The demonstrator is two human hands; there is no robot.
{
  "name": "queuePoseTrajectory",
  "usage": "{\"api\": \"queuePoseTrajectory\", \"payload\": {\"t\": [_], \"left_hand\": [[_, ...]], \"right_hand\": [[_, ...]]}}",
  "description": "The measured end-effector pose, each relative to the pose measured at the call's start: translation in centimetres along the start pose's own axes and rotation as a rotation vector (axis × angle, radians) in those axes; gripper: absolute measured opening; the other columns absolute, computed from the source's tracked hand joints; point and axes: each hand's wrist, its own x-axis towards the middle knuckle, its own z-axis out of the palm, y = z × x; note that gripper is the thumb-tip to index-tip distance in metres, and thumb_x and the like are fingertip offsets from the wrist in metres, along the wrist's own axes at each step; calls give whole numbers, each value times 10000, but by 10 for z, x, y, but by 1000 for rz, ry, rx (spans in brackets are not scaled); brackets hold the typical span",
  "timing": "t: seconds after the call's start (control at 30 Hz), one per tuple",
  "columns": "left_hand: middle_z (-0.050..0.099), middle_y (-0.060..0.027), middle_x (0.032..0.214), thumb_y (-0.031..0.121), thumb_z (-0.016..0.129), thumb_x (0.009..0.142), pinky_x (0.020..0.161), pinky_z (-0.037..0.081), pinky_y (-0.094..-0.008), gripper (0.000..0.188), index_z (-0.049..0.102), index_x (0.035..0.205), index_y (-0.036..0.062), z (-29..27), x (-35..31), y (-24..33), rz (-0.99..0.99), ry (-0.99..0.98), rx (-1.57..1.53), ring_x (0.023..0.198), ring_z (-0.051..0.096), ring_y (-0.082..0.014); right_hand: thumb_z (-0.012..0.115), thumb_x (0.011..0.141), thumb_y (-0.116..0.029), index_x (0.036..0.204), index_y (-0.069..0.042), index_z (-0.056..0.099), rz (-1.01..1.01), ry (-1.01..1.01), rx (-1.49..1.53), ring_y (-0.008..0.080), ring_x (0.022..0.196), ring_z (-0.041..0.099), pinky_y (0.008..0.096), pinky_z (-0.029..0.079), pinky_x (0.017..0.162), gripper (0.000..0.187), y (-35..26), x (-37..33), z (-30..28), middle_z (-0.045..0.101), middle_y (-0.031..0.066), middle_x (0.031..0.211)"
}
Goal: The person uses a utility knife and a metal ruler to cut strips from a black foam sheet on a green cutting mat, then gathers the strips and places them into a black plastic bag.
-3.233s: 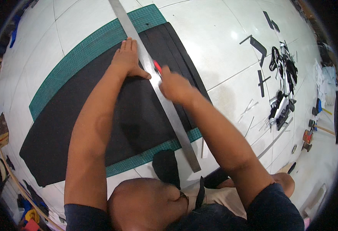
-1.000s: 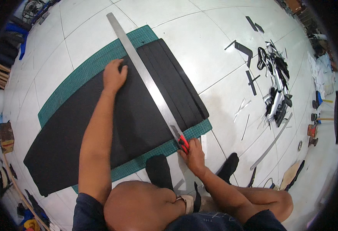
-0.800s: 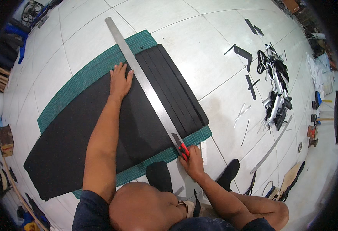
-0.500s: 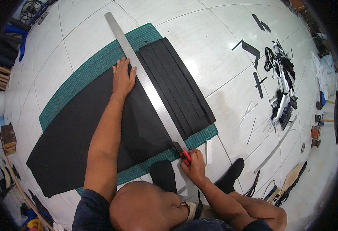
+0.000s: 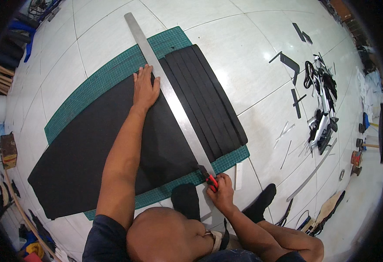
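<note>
A large sheet of black material (image 5: 91, 131) lies over a green cutting mat (image 5: 82, 89) on the floor. Across it runs a long metal ruler (image 5: 176, 102), slanting from the far side toward me. My left hand (image 5: 147, 89) is spread flat on the sheet, its fingertips at the ruler's left edge. At the ruler's near end my right hand (image 5: 222, 192) grips a red and black utility knife (image 5: 210, 180). The knife's tip is beside the ruler's left edge, over the near strip of mat; whether the blade touches the sheet I cannot tell.
Several black strips (image 5: 204, 100) lie side by side, right of the ruler. Small black offcuts (image 5: 289, 63) and a pile of black and silver scraps (image 5: 322, 105) are on the tiles at right. A white bar (image 5: 238, 176) rests near my right hand; my socked feet (image 5: 185, 201) flank it.
The whole view has shifted slightly. Both hands, the knife and the ruler keep nearly the same places relative to the sheet.
</note>
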Motion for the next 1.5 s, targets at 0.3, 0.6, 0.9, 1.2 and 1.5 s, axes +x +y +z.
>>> {"api": "queuePoseTrajectory", "payload": {"t": [0.3,0.6,0.9,1.2,1.5], "left_hand": [[380,-237,1546,317,589,962,1216,169,-549,579,468,1435,5,-9,5,2,80,-13,125,1471,283,-430],[378,-234,1541,463,700,862,1221,177,-533,786,466,1440,-15,-33,5,10,139,-218,171,1481,260,-420],[449,-205,1494,329,625,928,1222,198,-508,623,485,1424,-19,-23,-8,-13,154,-59,115,1439,345,-391],[451,-209,1484,258,623,934,1222,194,-523,540,499,1395,6,-20,-4,-1,146,-30,37,1438,347,-399],[463,-220,1465,257,655,905,1212,214,-535,550,512,1374,7,-21,-2,-2,144,-31,11,1421,367,-412]], "right_hand": [[734,848,-164,1022,-16,538,127,331,-47,414,946,568,477,462,810,301,21,30,-40,559,201,1000],[812,806,-199,959,-25,521,434,260,103,273,762,575,407,479,739,372,33,40,-67,561,118,797],[866,779,-210,1023,-10,571,187,256,559,156,755,627,312,518,671,433,-52,161,-111,647,59,847],[849,722,-221,1023,-26,579,-154,100,370,322,882,695,415,537,810,449,-165,363,-43,701,150,906],[844,728,-212,1004,-29,564,-33,60,156,363,950,703,446,534,834,434,-181,408,-10,714,166,917]]}}
